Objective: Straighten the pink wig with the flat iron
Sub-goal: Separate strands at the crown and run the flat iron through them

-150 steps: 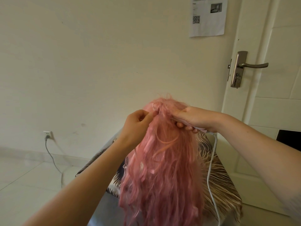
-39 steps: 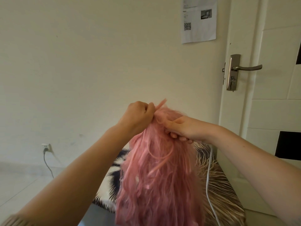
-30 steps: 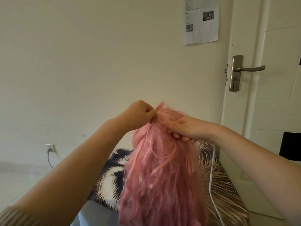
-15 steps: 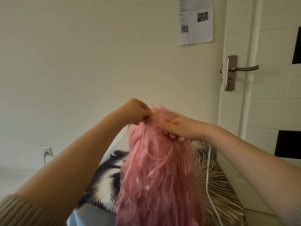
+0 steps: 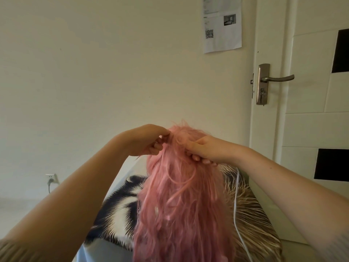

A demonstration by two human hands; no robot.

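I see the pink wig (image 5: 181, 195) hanging mid-frame over a striped cushion (image 5: 251, 210), its lower end cut off by the frame edge. Left hand (image 5: 145, 140) pinches strands at the crown. Right hand (image 5: 207, 148) is curled at the crown too; the flat iron is hidden, so I cannot tell what it grips. White cord (image 5: 236, 208) trails below. Since half a second ago, the left fingers have loosened slightly.

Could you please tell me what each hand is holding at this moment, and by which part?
The left hand pinches strands at the top of the pink wig. The right hand grips something there too; what cannot be told.
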